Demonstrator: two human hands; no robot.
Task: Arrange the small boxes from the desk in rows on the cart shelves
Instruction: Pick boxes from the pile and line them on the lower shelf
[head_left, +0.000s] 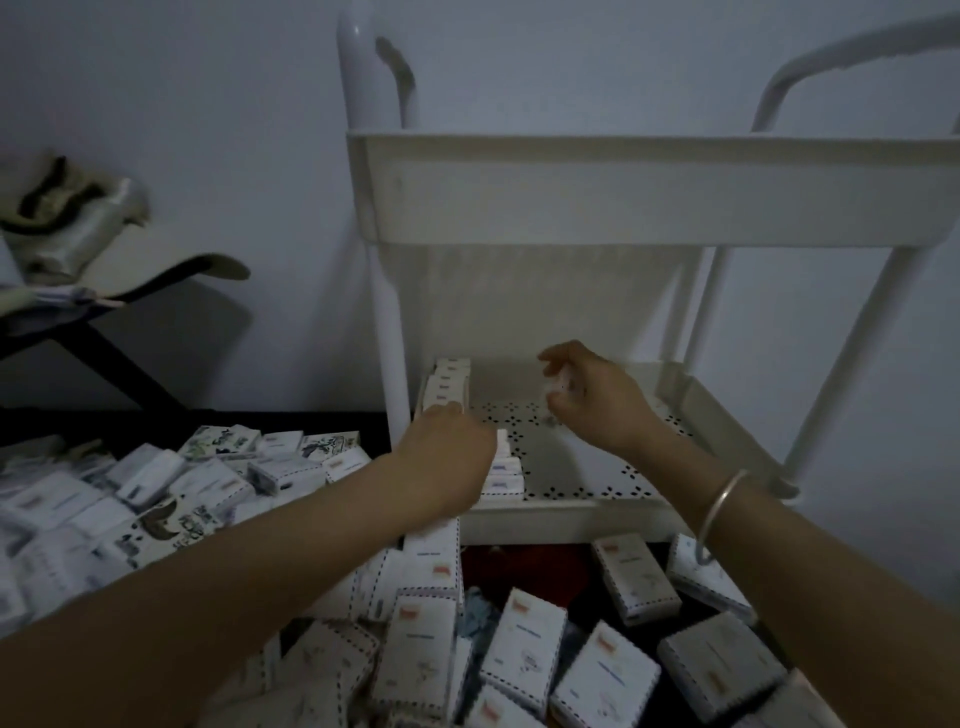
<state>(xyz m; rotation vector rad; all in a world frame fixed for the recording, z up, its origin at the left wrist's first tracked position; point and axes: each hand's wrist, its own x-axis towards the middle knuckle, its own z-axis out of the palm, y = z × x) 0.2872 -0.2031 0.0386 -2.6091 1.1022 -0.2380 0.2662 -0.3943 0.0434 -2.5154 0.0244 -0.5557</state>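
Above the shelf (597, 470), right hand (602, 402) fingers are pinching a probably light, stiff box (555, 387) edgewise; left hand (447, 460) fingers are hiding from view.

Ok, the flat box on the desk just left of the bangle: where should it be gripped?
Take the box across its two long edges, coming from above. It lies flat, face up, with open gaps along both long sides, so there is room to pinch it there.
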